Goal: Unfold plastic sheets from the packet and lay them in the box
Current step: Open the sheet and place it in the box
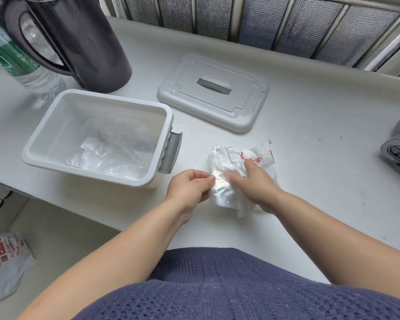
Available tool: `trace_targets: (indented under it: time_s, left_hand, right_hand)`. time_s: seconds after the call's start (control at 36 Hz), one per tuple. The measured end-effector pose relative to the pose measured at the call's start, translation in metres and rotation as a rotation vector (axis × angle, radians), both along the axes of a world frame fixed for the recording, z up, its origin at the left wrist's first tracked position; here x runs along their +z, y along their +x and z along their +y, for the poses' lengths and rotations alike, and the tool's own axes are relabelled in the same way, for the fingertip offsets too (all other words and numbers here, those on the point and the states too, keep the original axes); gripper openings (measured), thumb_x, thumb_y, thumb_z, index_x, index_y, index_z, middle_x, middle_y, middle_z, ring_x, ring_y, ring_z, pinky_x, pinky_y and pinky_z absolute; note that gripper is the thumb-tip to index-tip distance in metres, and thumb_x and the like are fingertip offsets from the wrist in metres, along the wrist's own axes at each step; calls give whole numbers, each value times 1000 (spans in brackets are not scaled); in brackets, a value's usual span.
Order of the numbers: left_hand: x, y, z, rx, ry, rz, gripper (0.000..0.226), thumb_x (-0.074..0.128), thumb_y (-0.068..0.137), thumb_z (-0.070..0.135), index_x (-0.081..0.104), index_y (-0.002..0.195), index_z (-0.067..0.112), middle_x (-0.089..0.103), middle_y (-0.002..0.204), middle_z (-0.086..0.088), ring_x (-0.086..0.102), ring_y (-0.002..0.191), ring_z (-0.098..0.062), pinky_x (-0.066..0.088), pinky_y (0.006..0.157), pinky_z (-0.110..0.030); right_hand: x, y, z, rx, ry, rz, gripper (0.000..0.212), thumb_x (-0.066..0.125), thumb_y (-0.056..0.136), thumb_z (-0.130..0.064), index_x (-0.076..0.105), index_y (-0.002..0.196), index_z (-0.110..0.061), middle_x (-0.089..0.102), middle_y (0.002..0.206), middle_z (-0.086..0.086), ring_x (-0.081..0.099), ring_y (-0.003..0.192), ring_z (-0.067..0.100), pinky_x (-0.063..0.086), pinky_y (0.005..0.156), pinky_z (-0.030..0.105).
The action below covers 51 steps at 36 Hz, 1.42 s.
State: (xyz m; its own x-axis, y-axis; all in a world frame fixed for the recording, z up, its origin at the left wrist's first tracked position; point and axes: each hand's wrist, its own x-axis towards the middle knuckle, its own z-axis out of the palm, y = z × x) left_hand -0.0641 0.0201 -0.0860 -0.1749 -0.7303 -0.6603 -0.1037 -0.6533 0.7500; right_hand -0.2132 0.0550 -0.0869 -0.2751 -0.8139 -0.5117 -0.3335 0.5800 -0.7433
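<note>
A dark blue knitted top (229, 285) fills the bottom edge, and both bare forearms reach out from it over the white counter (321, 125). The left hand (189, 185) pinches the edge of a clear plastic sheet (222, 190) between thumb and forefinger, its other fingers curled in. The right hand (256, 183) lies on the red-printed packet (262, 155) with its fingers fairly straight, seemingly pressing it down rather than gripping it.

The packet lies on the counter just right of the open white box (97, 95), where crumpled clear sheets (109, 155) already lie on the bottom. The box's grey lid (215, 91) rests flat behind.

The sheet looks very light, limp and slick, likely to cling to itself and to its neighbours. A fingertip pinch at a free edge or corner suits it best, with the packet pinned so that it does not drag along.
</note>
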Motion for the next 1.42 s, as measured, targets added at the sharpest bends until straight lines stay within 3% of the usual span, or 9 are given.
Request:
trace_targets:
  time_s: [0.19, 0.42, 0.69, 0.78, 0.83, 0.92, 1.0, 1.14, 1.42]
  left_hand:
    - [6, 2, -6, 80, -9, 128, 11, 63, 87, -3, 58, 85, 7, 65, 77, -8, 61, 72, -18, 53, 75, -28]
    - [11, 1, -7, 43, -24, 200, 8, 57, 92, 2, 58, 85, 6, 63, 77, -11, 60, 68, -17, 54, 67, -25]
    - [23, -2, -14, -218, -473, -226, 15, 55, 95, 12, 55, 83, 21, 56, 75, 5, 53, 70, -10, 45, 72, -24]
    - [16, 0, -15, -295, -478, -449, 10, 44, 100, 22, 53, 102, 20, 53, 88, 8, 51, 80, -11, 40, 72, -27]
    - [4, 5, -9, -326, -360, -488, 24, 38, 101, 29, 48, 121, 20, 53, 109, 3, 54, 92, -15, 40, 76, -27]
    - [-9, 13, 6, -271, -145, -383, 25, 38, 101, 31, 52, 118, 19, 57, 121, -3, 58, 98, -20, 51, 84, -36]
    - [-9, 18, 18, -123, 49, -78, 20, 41, 103, 19, 58, 92, 15, 65, 97, -2, 60, 77, -12, 50, 61, -23]
    - [-8, 25, 19, -33, -94, -58, 15, 59, 94, 11, 60, 79, 12, 58, 69, 0, 54, 58, -4, 48, 53, -15]
    - [23, 14, 9, -105, -308, -11, 16, 54, 97, 16, 58, 82, 18, 58, 70, 10, 54, 65, 0, 45, 59, -14]
  right_hand:
    - [0, -1, 5, 32, -19, -149, 67, 77, 67, -52, 46, 118, -23, 60, 113, -8, 60, 102, 12, 51, 90, 36]
    - [2, 1, 6, -22, -55, -190, 54, 67, 79, -49, 46, 123, -24, 59, 116, -11, 59, 104, 9, 48, 95, 35]
    - [0, 0, 3, -59, -11, -231, 61, 61, 76, -62, 46, 124, -28, 59, 120, -7, 58, 109, 13, 46, 99, 40]
    - [-2, 0, 2, -55, 33, -213, 77, 59, 74, -63, 37, 137, -25, 52, 132, 0, 52, 118, 17, 43, 100, 39]
    - [-3, -1, 2, -34, 37, -192, 66, 59, 84, -50, 34, 139, -22, 53, 123, -2, 54, 111, 16, 45, 89, 31]
    - [-4, -1, 2, -8, 46, -171, 64, 64, 82, -45, 37, 135, -22, 58, 114, -2, 60, 101, 16, 45, 80, 30]
    - [-4, -1, 3, 4, 42, -150, 64, 69, 78, -43, 40, 131, -23, 59, 115, -2, 60, 103, 15, 48, 92, 36]
    - [3, 1, 4, 42, 14, -82, 41, 66, 84, -36, 45, 116, -22, 57, 109, -8, 56, 100, 12, 42, 83, 25]
    - [10, 1, 4, -35, -2, -118, 66, 59, 84, -53, 36, 137, -22, 49, 126, -9, 49, 115, 13, 38, 91, 27]
